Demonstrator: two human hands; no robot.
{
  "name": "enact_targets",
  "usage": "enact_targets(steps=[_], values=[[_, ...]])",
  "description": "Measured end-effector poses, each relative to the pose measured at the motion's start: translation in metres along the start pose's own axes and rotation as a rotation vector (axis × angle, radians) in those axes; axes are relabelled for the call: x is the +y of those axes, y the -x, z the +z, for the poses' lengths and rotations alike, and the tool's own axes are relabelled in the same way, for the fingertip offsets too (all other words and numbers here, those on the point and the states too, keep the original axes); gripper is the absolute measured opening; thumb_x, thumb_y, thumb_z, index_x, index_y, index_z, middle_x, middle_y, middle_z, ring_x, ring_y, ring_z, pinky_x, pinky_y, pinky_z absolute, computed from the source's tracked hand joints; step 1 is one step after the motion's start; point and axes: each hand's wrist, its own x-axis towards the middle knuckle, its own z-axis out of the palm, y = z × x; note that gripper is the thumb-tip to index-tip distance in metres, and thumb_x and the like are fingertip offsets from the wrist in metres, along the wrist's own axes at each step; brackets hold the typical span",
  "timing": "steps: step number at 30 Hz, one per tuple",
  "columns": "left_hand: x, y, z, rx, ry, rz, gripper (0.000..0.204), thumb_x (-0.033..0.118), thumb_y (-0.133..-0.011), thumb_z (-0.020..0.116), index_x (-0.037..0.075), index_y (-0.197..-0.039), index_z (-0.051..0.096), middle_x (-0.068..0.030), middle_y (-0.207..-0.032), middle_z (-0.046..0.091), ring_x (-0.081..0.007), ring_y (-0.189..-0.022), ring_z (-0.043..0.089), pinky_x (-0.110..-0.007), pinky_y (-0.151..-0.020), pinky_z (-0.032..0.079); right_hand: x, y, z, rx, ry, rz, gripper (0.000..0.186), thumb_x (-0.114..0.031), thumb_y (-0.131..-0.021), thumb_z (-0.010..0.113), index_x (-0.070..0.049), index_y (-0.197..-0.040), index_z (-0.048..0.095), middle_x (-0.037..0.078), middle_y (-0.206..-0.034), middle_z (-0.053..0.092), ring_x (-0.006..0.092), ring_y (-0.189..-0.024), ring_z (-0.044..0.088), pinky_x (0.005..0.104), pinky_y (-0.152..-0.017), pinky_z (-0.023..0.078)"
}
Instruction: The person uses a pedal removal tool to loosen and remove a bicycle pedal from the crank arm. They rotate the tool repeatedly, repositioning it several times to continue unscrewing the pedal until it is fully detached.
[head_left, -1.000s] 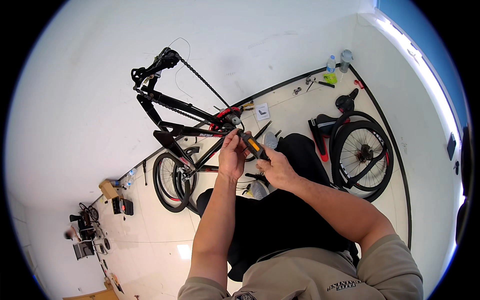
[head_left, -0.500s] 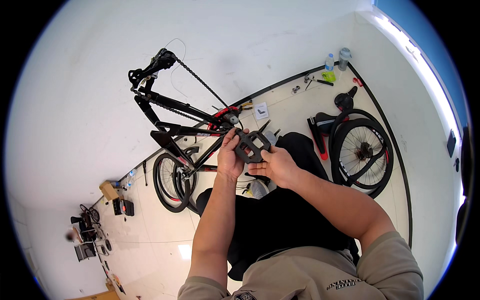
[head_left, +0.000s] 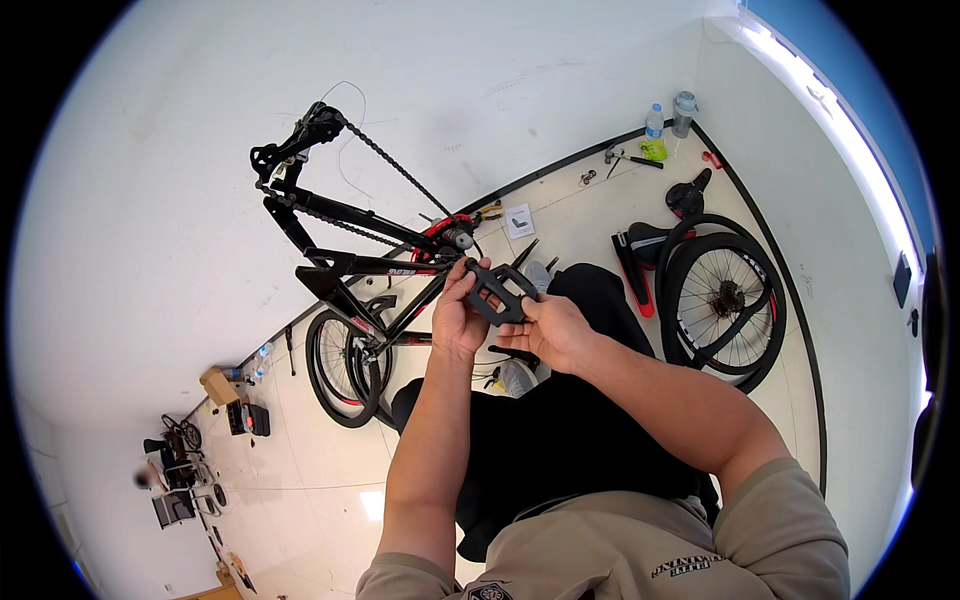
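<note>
Between my two hands is a black bicycle pedal (head_left: pixel 486 299) with an open cage body. My left hand (head_left: pixel 459 312) is closed on its left side, fingers partly behind it. On the pedal's right end, my right hand (head_left: pixel 553 330) pinches with thumb and fingers. Just beyond the pedal stands a black bicycle frame (head_left: pixel 345 262), upturned, its rear end raised against the white wall. A chain (head_left: pixel 395 170) runs from the rear derailleur (head_left: pixel 318 127) to the red chainring and crank (head_left: pixel 455 238) near my left fingertips.
To the right lie a loose wheel (head_left: pixel 728 298), a saddle (head_left: pixel 688 196) and a red-black fender (head_left: pixel 632 270). A hammer (head_left: pixel 636 159), two bottles (head_left: pixel 654 122) and a leaflet (head_left: pixel 519 221) are along the wall. A front wheel (head_left: pixel 345 365) and boxes (head_left: pixel 220 386) are at left; another person sits far left.
The view has shifted very slightly. Both hands keep hold of the pedal in nearly the same place, with the pedal turned a little at most.
</note>
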Motion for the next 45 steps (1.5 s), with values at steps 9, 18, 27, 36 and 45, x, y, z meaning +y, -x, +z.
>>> enact_targets(steps=[9, 18, 27, 36, 45], values=[[-0.001, -0.004, 0.0, 0.03, 0.04, -0.025, 0.033, 0.001, -0.095, 0.057, 0.014, -0.125, 0.057, -0.016, -0.124, 0.064, -0.0285, -0.11, 0.062, -0.042, -0.089, 0.053, 0.0, 0.004, 0.005, 0.048, 0.036, -0.062, 0.024, -0.008, -0.096, 0.052, 0.001, -0.118, 0.047, 0.014, -0.106, 0.061, 0.0264, -0.085, 0.067, 0.0494, -0.086, 0.059], [0.0, -0.007, -0.001, 0.057, 0.064, -0.048, 0.036, 0.001, -0.092, 0.061, 0.014, -0.125, 0.058, -0.0156, -0.122, 0.065, -0.0217, -0.096, 0.063, -0.031, -0.074, 0.053, 0.012, -0.002, -0.005, 0.271, 0.992, -0.42, 0.068, 0.001, -0.076, 0.07, 0.005, -0.137, 0.042, 0.02, -0.107, 0.065, 0.0285, -0.095, 0.068, 0.0362, -0.084, 0.054], [0.01, -0.007, -0.004, 0.069, 0.01, -0.092, 0.039, 0.002, -0.091, 0.062, 0.012, -0.128, 0.055, -0.0153, -0.118, 0.067, -0.0218, -0.091, 0.064, -0.032, -0.073, 0.053, 0.009, 0.004, -0.003, 0.178, 1.085, -0.438, 0.065, -0.006, -0.079, 0.074, 0.004, -0.135, 0.043, 0.025, -0.112, 0.065, 0.0342, -0.105, 0.065, 0.039, -0.09, 0.05], [0.008, -0.004, 0.008, 0.118, 0.006, -0.076, 0.038, 0.0, -0.088, 0.066, 0.01, -0.124, 0.057, -0.0139, -0.114, 0.069, -0.0232, -0.096, 0.066, -0.039, -0.086, 0.052, 0.002, 0.012, 0.002, 0.158, 1.177, -0.403, 0.051, -0.011, -0.084, 0.072, 0.005, -0.127, 0.049, 0.03, -0.115, 0.063, 0.0409, -0.11, 0.063, 0.0425, -0.092, 0.049], [-0.002, -0.018, -0.005, 0.121, 0.034, -0.001, 0.039, 0.002, -0.088, 0.068, 0.01, -0.125, 0.055, -0.0065, -0.093, 0.065, -0.0185, -0.084, 0.062, -0.036, -0.077, 0.047, 0.001, 0.01, 0.002, 0.118, 1.143, -0.496, 0.024, -0.014, -0.089, 0.067, 0.003, -0.106, 0.064, 0.02, -0.081, 0.067, 0.033, -0.075, 0.066, 0.0397, -0.07, 0.051]])
